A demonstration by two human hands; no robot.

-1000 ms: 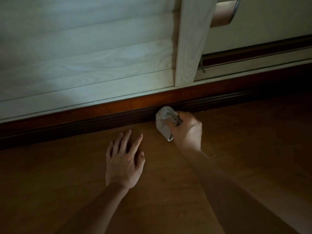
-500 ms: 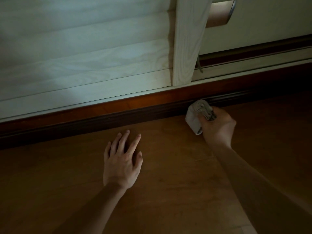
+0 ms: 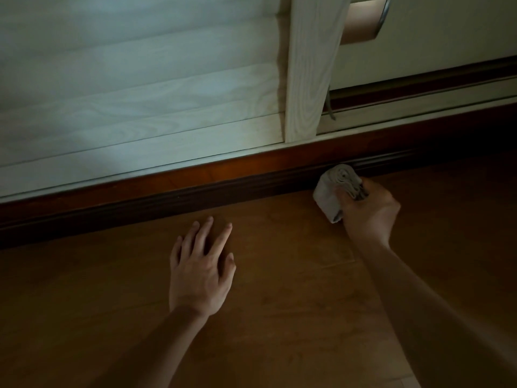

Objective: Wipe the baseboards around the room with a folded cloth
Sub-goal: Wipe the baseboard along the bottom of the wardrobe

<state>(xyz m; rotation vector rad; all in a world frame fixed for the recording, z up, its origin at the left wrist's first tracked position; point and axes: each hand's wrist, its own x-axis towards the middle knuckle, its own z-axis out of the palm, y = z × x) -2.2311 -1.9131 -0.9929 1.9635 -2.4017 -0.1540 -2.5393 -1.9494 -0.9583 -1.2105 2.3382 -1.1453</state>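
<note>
My right grip (image 3: 369, 211) is curled tight round the folded cloth (image 3: 335, 189), and the cloth touches the dark baseboard (image 3: 195, 191) under the white wall. My left grip (image 3: 200, 273) lies flat and open on the wood floor (image 3: 279, 303), holding nothing.

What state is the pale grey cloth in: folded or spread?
Folded: the pale grey cloth shows stacked layered edges, gripped in the right hand.

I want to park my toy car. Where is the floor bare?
Bare floor lies left of the left hand, along the baseboard, and between the hands. Crowded: where the right hand holds the cloth at the baseboard.
</note>
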